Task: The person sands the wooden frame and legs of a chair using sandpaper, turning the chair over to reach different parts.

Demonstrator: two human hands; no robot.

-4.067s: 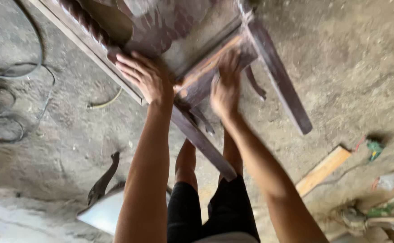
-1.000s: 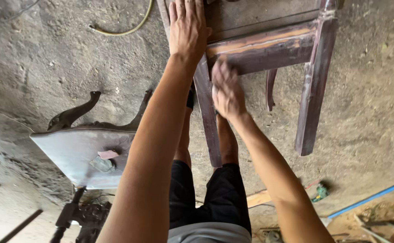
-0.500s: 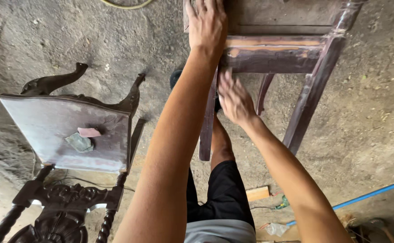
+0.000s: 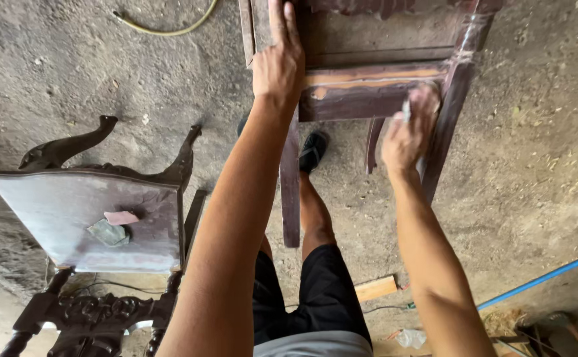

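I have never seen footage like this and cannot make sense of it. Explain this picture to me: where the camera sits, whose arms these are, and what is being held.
The camera is worn on a person's head and looks straight down, so the two bare arms are the wearer's own, with black shorts and a dark shoe below. The left hand lies flat on the frame of a dark brown wooden chair standing on the dusty concrete floor. The right hand presses against the chair's front rail near a leg, pinching something small and pale; what it is cannot be told. To the left lies a second, carved dark chair tipped on its back, with two small scraps on its seat. A yellow hose lies farther off.
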